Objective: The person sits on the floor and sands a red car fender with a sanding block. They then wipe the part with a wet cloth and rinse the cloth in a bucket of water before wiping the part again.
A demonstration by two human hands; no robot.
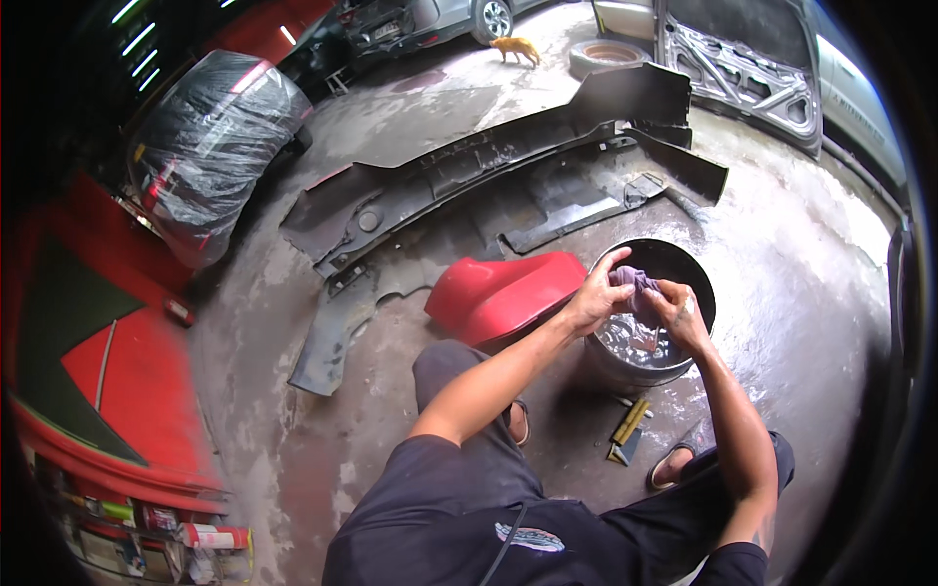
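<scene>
A bunched, purplish-grey cloth is gripped between both my hands above a round dark bucket. My left hand pinches its left side, the index finger raised. On the other side, my right hand closes round the cloth; a pale patch shows on its back. Water with a bright, rippled surface stands in the bucket below. A glossy red car body panel lies on the floor just left of the bucket.
A black bumper stretches across the floor beyond the red panel. Yellow-and-dark hand tools lie between my feet. Farther off are a tyre, an orange cat, a plastic-wrapped car and a leaning inner door or hood panel.
</scene>
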